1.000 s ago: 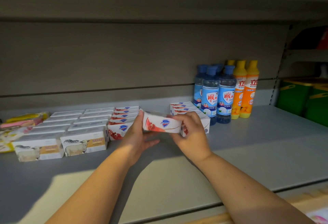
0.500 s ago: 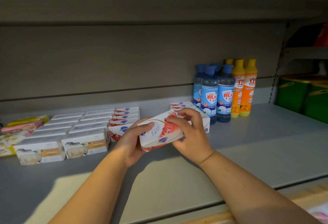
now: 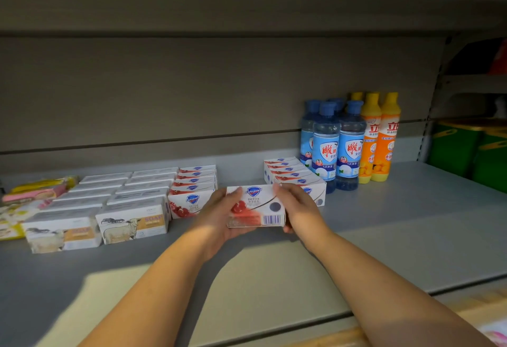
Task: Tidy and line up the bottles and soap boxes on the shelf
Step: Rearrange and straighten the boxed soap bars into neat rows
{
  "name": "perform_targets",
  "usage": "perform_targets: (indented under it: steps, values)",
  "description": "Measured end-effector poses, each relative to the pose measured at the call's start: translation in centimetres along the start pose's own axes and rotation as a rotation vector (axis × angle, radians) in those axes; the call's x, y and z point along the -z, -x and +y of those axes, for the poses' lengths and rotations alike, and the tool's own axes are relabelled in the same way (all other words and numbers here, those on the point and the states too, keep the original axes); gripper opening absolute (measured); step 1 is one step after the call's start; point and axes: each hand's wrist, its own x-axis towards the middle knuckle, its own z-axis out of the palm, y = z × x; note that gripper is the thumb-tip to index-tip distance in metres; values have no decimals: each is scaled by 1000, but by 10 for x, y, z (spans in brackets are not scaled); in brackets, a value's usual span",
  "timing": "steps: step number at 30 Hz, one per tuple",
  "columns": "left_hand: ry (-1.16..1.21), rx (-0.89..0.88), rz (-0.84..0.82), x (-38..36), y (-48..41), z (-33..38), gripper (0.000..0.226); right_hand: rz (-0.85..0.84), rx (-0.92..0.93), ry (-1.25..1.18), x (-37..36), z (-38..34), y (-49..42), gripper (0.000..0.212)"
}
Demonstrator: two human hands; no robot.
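The soap box (image 3: 255,206), tilted half a second ago, now lies level, its logo face up and its barcode side toward the camera.

Head view: the left hand (image 3: 219,219) cups the box's left end and the right hand (image 3: 300,209) clasps its right end, each grip closed round it with curled fingers. The box sits low over the grey shelf (image 3: 411,237), in the gap between the left row of matching boxes (image 3: 193,182) and the right row (image 3: 293,175). Sheep-printed soap boxes (image 3: 131,223) lie further left. Blue bottles (image 3: 326,149) and orange bottles (image 3: 380,138) stand together at the right rear.
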Motion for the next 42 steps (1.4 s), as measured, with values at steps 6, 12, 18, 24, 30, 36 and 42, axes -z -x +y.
perform_targets:
  steps: [6,12,18,24,30,36,42]
  values:
    - [331,422,-78,8,0,6,35,-216,131,-264,-6,-4,3,19]
    - [176,611,-196,12,-1,4,51,-222,96,-255,-3,-5,1,34]
    - [3,622,-251,7,4,6,60,-150,18,-247,-4,-2,-4,14]
    - [-100,198,93,11,-9,0,38,-122,-32,-231,-4,1,-11,16]
    - [-552,-161,97,24,-17,-9,17,-109,64,142,0,16,-15,53]
    - [-1087,-273,44,39,-19,-23,25,-75,257,584,9,20,-13,55]
    - [-1492,-312,-94,37,-9,-28,31,-166,640,1277,-9,15,-4,57]
